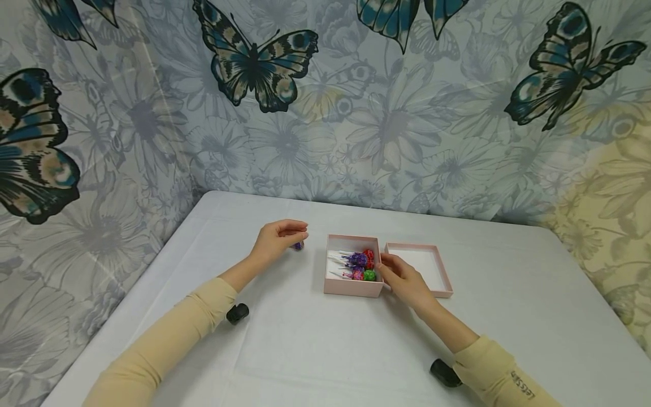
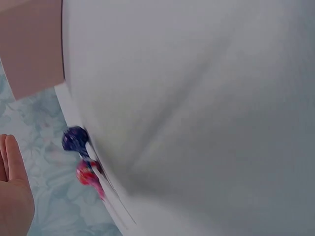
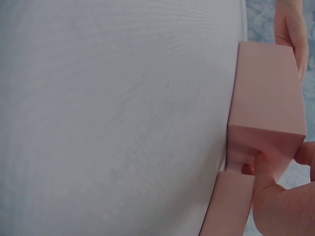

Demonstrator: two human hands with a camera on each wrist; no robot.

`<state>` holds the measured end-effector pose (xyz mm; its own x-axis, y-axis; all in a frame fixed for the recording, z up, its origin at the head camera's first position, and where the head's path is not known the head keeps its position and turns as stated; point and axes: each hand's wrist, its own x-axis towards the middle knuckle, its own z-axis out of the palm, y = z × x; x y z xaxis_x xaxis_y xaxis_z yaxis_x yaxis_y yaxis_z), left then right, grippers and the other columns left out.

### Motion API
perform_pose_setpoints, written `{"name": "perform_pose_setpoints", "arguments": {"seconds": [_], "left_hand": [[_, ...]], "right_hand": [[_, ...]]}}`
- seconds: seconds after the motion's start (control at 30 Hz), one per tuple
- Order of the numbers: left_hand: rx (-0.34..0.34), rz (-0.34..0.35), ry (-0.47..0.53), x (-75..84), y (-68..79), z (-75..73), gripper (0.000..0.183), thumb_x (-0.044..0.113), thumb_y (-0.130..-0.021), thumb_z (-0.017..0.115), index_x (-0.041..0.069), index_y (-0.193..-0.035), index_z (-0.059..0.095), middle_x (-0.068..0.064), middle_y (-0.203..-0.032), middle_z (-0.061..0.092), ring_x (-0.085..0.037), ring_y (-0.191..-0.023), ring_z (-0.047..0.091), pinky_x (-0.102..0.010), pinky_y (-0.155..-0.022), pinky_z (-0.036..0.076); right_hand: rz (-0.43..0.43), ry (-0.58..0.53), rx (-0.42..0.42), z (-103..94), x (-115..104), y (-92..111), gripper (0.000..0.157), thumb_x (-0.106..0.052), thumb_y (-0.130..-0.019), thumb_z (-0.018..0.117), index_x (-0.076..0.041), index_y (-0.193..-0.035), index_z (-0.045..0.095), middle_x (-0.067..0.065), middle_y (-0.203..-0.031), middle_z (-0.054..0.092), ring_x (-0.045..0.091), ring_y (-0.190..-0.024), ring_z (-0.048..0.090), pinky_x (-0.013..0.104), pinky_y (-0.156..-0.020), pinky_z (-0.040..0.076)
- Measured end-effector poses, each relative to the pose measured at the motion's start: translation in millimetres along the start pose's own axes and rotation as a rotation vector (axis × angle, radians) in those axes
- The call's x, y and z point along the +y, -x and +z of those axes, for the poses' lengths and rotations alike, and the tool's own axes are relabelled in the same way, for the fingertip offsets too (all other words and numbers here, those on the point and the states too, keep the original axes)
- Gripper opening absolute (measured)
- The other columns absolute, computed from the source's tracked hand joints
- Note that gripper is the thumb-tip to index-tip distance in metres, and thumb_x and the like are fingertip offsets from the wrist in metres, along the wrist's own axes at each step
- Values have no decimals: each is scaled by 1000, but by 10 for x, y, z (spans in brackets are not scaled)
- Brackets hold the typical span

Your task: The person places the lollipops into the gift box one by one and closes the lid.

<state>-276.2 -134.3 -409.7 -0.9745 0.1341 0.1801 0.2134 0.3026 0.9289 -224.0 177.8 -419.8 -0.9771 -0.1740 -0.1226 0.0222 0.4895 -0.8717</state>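
My left hand (image 1: 277, 240) is held over the table left of the box, fingers nearly straight and nothing in them. Close by it lies a purple-wrapped lollipop (image 1: 298, 246). The left wrist view shows this dark blue-purple lollipop (image 2: 75, 139) beside a pink-red one (image 2: 87, 174), both on the tabletop, apart from the hand (image 2: 15, 196). With my right hand (image 1: 404, 280) I pinch the right wall of an open pink box (image 1: 351, 287). Several lollipops (image 1: 358, 260) in purple, red, pink and green wrappers lie inside, sticks toward the left.
The box's pink lid (image 1: 444, 271) lies inside-up just right of the box. Two black cylindrical things (image 1: 237, 314) show by the forearms on the white table (image 1: 305, 350). A butterfly-print cloth (image 1: 285, 141) hangs behind the table and along its sides.
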Motion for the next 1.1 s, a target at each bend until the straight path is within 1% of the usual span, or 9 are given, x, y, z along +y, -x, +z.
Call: {"name": "perform_pose_setpoints", "arguments": {"seconds": [0.17,0.3,0.4,0.57,0.77,0.83,1.0,1.1], "left_hand": [[30,-7,-110,-81,-32,-100,30,25,-90,73,10,-116,71,-2,-110,71,-16,-100,65,-29,-80,53],[36,1,-153,-112,-53,-160,31,22,-90,73,6,-117,70,-4,-110,71,-18,-100,66,-28,-77,54],[43,11,-168,-127,-69,-191,31,18,-89,73,2,-115,70,-8,-110,71,-21,-100,67,-27,-75,55],[41,26,-220,-181,-100,-228,30,13,-88,74,-1,-114,69,-15,-110,70,-25,-98,67,-32,-78,56],[-13,90,-337,-253,-142,-249,31,7,-88,73,-7,-114,67,-22,-112,67,-30,-98,65,-37,-86,54],[-37,102,-394,-269,-159,-253,30,7,-89,72,-8,-115,66,-22,-112,66,-31,-99,64,-38,-88,54],[-87,142,-573,-291,-185,-259,29,8,-89,71,-7,-114,67,-20,-107,66,-31,-96,63,-41,-85,52],[-100,157,-624,-298,-176,-256,29,8,-88,72,-7,-112,68,-20,-105,67,-30,-95,62,-43,-84,52]], "right_hand": [[7,1,4,-8,3,-2,51,-32,-103,51,-5,-145,42,18,-141,51,32,-125,52,44,-99,47],[2,0,5,-14,8,-1,51,-32,-103,51,-5,-145,42,18,-141,50,33,-126,51,44,-100,46],[-13,2,1,-16,7,3,51,-31,-103,51,-3,-145,42,19,-141,50,33,-127,50,45,-101,45],[-10,3,0,-11,9,4,51,-31,-103,50,-4,-145,42,19,-141,50,33,-127,50,45,-101,45],[5,16,1,-12,28,-15,51,-33,-103,50,-5,-146,41,18,-141,50,33,-126,51,45,-100,46],[2,13,0,-15,27,-9,52,-33,-103,50,-5,-146,41,18,-141,50,33,-126,51,45,-100,46],[-5,-1,1,-19,2,18,53,-33,-103,51,-4,-146,41,19,-141,49,33,-127,50,45,-100,46],[2,-9,3,-19,-14,24,53,-33,-103,51,-4,-146,41,19,-141,49,33,-127,50,44,-100,46]]}}
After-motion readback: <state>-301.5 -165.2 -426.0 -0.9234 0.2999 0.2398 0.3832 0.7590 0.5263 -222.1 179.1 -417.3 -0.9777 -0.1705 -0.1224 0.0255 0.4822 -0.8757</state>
